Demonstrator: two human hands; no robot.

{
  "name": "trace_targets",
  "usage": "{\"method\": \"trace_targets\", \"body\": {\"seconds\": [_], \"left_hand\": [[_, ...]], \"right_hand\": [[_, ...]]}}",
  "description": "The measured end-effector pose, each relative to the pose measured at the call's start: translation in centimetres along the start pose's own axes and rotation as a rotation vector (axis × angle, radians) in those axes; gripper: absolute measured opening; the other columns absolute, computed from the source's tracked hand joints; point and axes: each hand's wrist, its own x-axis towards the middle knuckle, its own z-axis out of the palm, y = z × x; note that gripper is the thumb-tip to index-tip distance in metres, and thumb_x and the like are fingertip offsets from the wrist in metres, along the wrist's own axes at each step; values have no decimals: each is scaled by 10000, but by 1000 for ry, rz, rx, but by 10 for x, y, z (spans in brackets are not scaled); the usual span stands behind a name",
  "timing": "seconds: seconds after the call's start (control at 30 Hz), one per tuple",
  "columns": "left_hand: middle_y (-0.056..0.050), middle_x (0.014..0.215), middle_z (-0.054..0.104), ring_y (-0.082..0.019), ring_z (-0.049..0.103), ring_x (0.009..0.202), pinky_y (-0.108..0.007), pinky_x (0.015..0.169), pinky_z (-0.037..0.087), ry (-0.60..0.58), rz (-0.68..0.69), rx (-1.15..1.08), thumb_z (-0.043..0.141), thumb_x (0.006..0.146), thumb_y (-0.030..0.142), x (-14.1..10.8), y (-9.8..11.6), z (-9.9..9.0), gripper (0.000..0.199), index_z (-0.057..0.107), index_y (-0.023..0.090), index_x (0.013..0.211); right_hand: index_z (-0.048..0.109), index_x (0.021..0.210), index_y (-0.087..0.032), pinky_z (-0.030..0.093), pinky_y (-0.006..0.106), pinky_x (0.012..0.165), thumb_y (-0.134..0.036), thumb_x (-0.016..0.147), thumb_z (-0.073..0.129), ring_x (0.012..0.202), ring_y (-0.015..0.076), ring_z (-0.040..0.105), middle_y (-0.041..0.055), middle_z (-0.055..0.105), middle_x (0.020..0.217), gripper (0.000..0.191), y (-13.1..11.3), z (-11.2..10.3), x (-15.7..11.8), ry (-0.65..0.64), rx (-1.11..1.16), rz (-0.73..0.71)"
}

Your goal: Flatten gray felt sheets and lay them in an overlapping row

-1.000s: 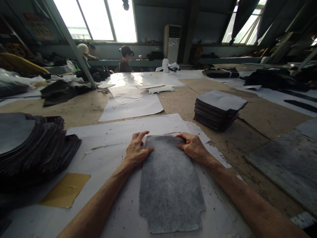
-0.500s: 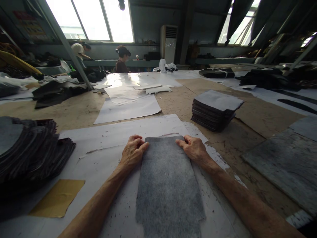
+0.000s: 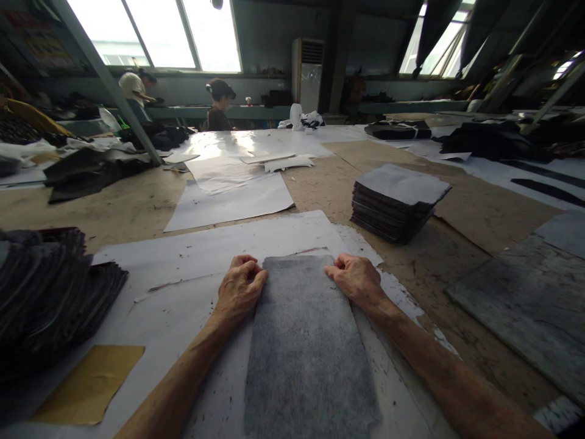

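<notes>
A grey, felt-like fabric piece (image 3: 304, 341) lies lengthwise in front of me on white paper (image 3: 183, 317). My left hand (image 3: 241, 285) is at its far left corner, thumb and curled fingers closed at the edge. At the far right corner my right hand (image 3: 357, 279) pinches the border between thumb and fingers. The near end of the piece runs out of view at the bottom. Beyond and to the right stands a neat stack of similar dark pieces (image 3: 395, 204) with a pale grey top.
A tall pile of dark cut pieces (image 3: 41, 299) stands at the left, with a tan card (image 3: 89, 384) in front of it. Grey sheets (image 3: 525, 305) lie at the right. Loose white sheets (image 3: 231, 201) are further back, and two people (image 3: 219, 107) work beyond the table.
The view has shifted slightly, and the left pile and tan card now sit further left. My left hand has slid a little outward and nearer; both hands stay at the far corners.
</notes>
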Motion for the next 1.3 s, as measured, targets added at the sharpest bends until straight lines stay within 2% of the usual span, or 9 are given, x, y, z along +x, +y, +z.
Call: {"method": "trace_targets", "body": {"seconds": [0.53, 0.93, 1.1, 1.3], "left_hand": [[-30, 848, 537, -185, 536, 794, -311, 736, 426, 10, 87, 64, 461, 709, 288, -2, -1, 3, 140, 522, 211, 611], [-46, 837, 539, -198, 535, 817, -330, 779, 426, 14, 66, 112, 454, 713, 269, -2, 1, 4, 137, 454, 210, 589], [-55, 871, 533, -209, 540, 824, -348, 793, 432, 57, 7, 114, 490, 690, 294, -3, 3, 2, 106, 494, 206, 631], [-44, 848, 556, -188, 561, 721, -332, 743, 460, 137, -70, -36, 479, 706, 337, -1, 1, -4, 178, 579, 197, 747]], "right_hand": [[516, 511, -213, 250, 225, 458, -260, 629, 545, 532, 131, 487, -24, 552, 523, 130, -3, -2, 0, -1, -8, -9], [526, 548, -215, 256, 242, 485, -288, 669, 545, 571, 149, 509, -5, 577, 574, 143, -3, -2, -1, -31, -67, -13], [548, 659, -209, 280, 255, 533, -320, 676, 589, 624, 158, 534, 9, 612, 652, 119, 3, 1, -4, 90, -69, -78], [595, 739, -202, 368, 251, 626, -290, 718, 576, 710, 161, 577, 16, 651, 750, 93, 16, -1, 7, 180, 168, -55]]}}
